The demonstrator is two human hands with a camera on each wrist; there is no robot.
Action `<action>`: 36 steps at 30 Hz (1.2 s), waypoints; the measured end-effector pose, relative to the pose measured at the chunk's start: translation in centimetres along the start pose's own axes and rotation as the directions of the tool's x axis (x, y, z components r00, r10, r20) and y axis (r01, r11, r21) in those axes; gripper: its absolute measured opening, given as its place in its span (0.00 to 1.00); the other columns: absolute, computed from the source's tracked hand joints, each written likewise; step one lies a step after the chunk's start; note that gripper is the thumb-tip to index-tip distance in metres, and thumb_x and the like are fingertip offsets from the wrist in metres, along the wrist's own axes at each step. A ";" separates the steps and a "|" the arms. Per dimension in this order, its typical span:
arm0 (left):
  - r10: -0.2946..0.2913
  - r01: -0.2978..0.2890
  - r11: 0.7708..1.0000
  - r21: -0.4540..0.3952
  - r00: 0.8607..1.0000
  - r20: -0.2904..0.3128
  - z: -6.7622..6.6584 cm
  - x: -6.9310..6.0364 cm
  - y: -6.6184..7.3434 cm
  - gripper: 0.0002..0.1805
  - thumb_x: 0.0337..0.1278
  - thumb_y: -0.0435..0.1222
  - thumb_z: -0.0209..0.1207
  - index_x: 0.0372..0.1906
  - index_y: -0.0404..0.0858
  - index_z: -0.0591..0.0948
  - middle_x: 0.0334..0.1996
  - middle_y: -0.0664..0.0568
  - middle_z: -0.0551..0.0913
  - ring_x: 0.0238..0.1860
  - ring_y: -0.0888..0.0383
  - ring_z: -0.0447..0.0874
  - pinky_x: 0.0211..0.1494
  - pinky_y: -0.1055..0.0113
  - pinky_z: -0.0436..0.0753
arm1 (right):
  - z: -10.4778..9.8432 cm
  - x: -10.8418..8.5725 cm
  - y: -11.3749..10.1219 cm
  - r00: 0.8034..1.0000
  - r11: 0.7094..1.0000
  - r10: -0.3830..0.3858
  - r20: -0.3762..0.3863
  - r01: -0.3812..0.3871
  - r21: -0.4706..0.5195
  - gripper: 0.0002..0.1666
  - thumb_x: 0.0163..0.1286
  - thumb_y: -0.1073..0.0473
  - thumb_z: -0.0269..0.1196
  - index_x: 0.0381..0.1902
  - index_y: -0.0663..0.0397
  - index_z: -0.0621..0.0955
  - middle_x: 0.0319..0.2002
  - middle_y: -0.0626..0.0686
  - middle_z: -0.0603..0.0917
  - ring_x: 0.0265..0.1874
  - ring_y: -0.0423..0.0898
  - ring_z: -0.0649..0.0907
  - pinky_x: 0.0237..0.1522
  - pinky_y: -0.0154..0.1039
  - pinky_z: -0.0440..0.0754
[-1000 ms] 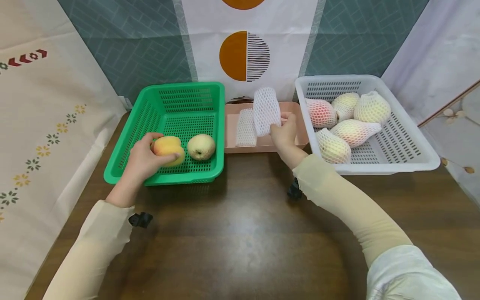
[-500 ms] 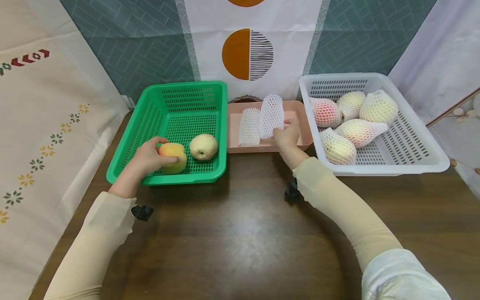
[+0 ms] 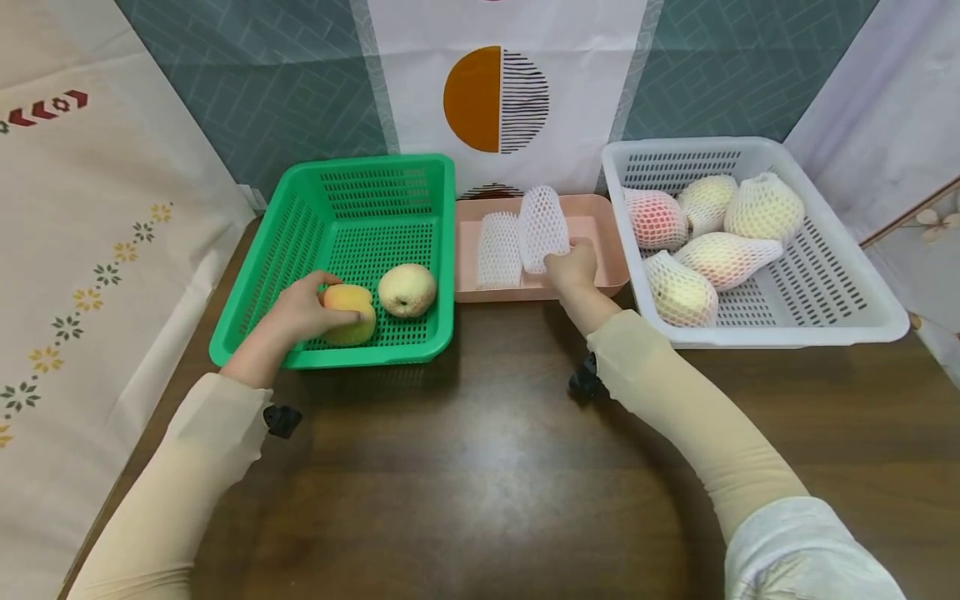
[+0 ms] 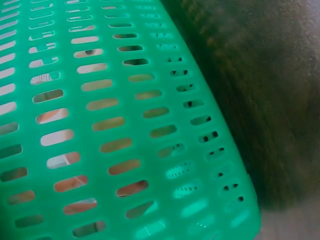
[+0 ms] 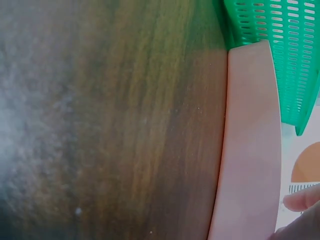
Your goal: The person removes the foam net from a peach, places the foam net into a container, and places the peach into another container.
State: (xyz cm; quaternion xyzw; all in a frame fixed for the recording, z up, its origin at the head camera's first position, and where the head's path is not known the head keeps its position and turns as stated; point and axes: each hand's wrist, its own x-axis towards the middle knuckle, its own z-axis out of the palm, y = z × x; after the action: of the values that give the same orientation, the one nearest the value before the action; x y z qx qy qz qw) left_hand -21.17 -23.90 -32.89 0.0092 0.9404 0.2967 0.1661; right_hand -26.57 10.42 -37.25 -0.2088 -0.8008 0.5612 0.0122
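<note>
In the head view my left hand (image 3: 303, 308) grips a yellow-orange peach (image 3: 351, 321) low in the front of the green basket (image 3: 330, 358), thumb on its near side and fingers behind. Beside it lies a pale, speckled round fruit (image 3: 407, 292), apart from the hand. My right hand (image 3: 573, 267) pinches the lower right edge of a white foam net sleeve (image 3: 543, 229) over the pink tray (image 3: 592, 221). Another foam net sleeve (image 3: 498, 250) lies flat in that tray. The left wrist view shows mostly the basket wall (image 4: 107, 140), which largely hides the hand and peach.
At the right stands a white basket (image 3: 832, 333) with several fruits in foam nets (image 3: 723, 260). All the containers are lined up along the back of the brown wooden table (image 3: 480, 450). Patterned cloth (image 3: 315, 92) hangs behind them.
The foam net sleeve in my right hand has come down toward the pink tray, close beside the other sleeve. My left hand has lowered the peach slightly in the green basket.
</note>
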 end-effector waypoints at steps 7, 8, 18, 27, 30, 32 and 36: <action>0.019 -0.016 0.999 -0.049 0.998 0.055 -0.3 0.1 0.0 0.42 0.60 0.45 0.59 0.69 0.27 0.53 0.57 0.27 0.66 0.51 0.40 0.69 0.47 0.52 0.75 | -0.3 -0.4 0.0 0.999 0.997 -0.037 0.012 0.038 -0.068 0.37 0.63 0.66 0.55 0.69 0.70 0.59 0.67 0.66 0.64 0.64 0.56 0.67 0.64 0.46 0.70; 0.024 -0.021 0.998 -0.053 0.998 0.058 -0.3 0.0 -0.1 0.42 0.60 0.45 0.58 0.69 0.26 0.52 0.57 0.26 0.66 0.50 0.40 0.69 0.47 0.53 0.75 | -0.3 -0.4 0.0 0.999 0.996 -0.039 0.009 0.039 -0.079 0.39 0.63 0.66 0.56 0.70 0.69 0.57 0.68 0.66 0.62 0.65 0.55 0.65 0.65 0.46 0.68; 0.032 -0.028 0.998 -0.063 0.998 0.055 -0.8 -0.4 0.4 0.48 0.58 0.48 0.60 0.73 0.31 0.48 0.67 0.24 0.51 0.63 0.31 0.58 0.58 0.40 0.70 | -0.5 -0.9 0.0 0.997 0.995 -0.073 0.004 0.073 -0.073 0.41 0.63 0.62 0.60 0.71 0.62 0.56 0.69 0.64 0.57 0.69 0.57 0.58 0.69 0.48 0.61; 0.118 -0.111 0.990 0.092 0.991 -0.066 -0.6 -0.8 0.9 0.50 0.55 0.55 0.61 0.75 0.38 0.50 0.72 0.30 0.48 0.70 0.31 0.43 0.62 0.32 0.60 | -1.0 -2.2 -0.7 0.985 0.973 -0.165 0.050 0.170 -0.153 0.40 0.64 0.57 0.60 0.70 0.63 0.58 0.68 0.65 0.61 0.68 0.60 0.60 0.68 0.52 0.60; 0.168 -0.149 0.977 0.150 0.978 -0.123 -0.4 -1.0 1.5 0.51 0.51 0.57 0.63 0.74 0.40 0.53 0.71 0.31 0.50 0.69 0.30 0.46 0.62 0.31 0.60 | -1.3 -2.8 -1.0 0.974 0.953 -0.213 0.084 0.226 -0.204 0.41 0.65 0.54 0.60 0.70 0.64 0.58 0.68 0.65 0.62 0.67 0.61 0.61 0.68 0.55 0.61; 0.195 -0.167 0.969 0.181 0.969 -0.151 -0.3 -1.1 1.9 0.51 0.49 0.58 0.64 0.74 0.41 0.55 0.71 0.32 0.51 0.69 0.31 0.47 0.62 0.30 0.59 | -1.5 -3.3 -1.2 0.962 0.934 -0.251 0.112 0.271 -0.232 0.42 0.65 0.52 0.60 0.70 0.63 0.58 0.68 0.65 0.62 0.68 0.62 0.60 0.67 0.56 0.60; 0.235 -0.181 0.948 0.262 0.953 -0.191 0.0 -1.4 2.9 0.51 0.48 0.61 0.62 0.74 0.44 0.56 0.72 0.34 0.50 0.70 0.32 0.48 0.60 0.28 0.57 | -2.1 -4.2 -1.5 0.934 0.895 -0.315 0.171 0.352 -0.274 0.41 0.65 0.50 0.60 0.71 0.60 0.59 0.69 0.64 0.60 0.69 0.62 0.56 0.68 0.58 0.57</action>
State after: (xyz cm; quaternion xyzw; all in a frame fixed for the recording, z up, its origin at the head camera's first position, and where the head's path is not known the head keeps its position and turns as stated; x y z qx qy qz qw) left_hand -20.12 -21.70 -30.86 0.0962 0.9757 0.1951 0.0262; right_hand -22.69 10.44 -34.26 -0.0328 -0.8998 0.4343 0.0273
